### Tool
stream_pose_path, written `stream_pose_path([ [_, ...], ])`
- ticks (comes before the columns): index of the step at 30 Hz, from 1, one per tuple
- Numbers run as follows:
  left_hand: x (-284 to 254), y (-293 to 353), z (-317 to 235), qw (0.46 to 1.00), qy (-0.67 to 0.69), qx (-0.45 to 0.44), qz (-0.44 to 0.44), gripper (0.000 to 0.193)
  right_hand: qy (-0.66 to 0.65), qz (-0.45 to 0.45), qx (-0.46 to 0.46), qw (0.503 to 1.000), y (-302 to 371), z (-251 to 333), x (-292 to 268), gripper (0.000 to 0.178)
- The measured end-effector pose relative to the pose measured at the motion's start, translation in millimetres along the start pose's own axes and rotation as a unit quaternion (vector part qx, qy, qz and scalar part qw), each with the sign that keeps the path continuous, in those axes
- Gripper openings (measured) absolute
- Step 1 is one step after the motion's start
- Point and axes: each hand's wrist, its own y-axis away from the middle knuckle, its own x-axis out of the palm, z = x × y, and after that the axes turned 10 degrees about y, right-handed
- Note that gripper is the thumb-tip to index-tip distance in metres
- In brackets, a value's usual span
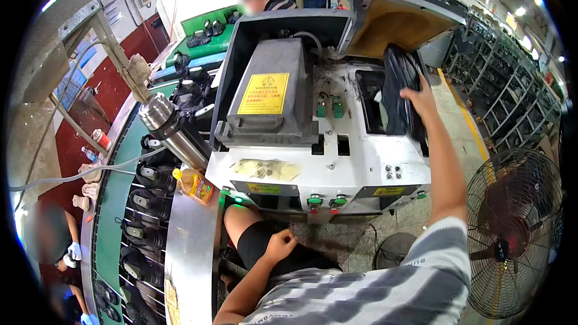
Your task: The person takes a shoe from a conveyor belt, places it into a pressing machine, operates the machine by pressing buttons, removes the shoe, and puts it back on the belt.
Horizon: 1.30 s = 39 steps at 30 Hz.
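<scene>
My right hand point(419, 97) reaches up and forward to the right-hand bay of a white machine point(337, 171). It grips the right edge of a glossy black, flexible sheet-like piece point(396, 93), with the thumb in front and the other fingers mostly hidden. That piece stands tilted over a dark rectangular opening point(368, 99). Behind it a hinged lid point(397, 27) with a brown inner face is raised. My left hand point(281, 245) rests near my thigh, fingers curled, with nothing visible in it.
A grey boxy cover point(268, 87) with a yellow label fills the machine's left bay. To the left, a conveyor point(111, 229) carries several black shoes point(147, 201). A steel flask point(171, 129) and a yellow bottle point(194, 185) stand beside it. A fan point(512, 235) is at right; co-workers are at far left and behind.
</scene>
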Motion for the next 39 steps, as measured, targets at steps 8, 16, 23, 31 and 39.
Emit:
stream_pose_path([
  [8,-4,-4,-10,0.998,-0.044,-0.033,-0.033,0.021,0.273,0.157,0.064,0.947,-92,-12,113,0.107],
  [16,19,-19,-7,0.994,-0.084,-0.024,0.062,0.024,0.25,-0.028,-0.139,0.958,27,-42,81,0.067],
  [23,110,-90,-42,0.965,-0.111,0.053,0.231,0.029,-0.419,-0.332,0.286,0.795,240,-207,57,0.019],
  [31,69,-79,-46,0.996,-0.046,0.054,0.046,0.022,-0.325,-0.058,0.332,0.883,297,-237,55,0.035],
  [39,-211,139,22,0.768,-0.224,0.111,-0.59,0.011,-0.156,0.026,-0.408,0.899,373,61,175,0.013],
])
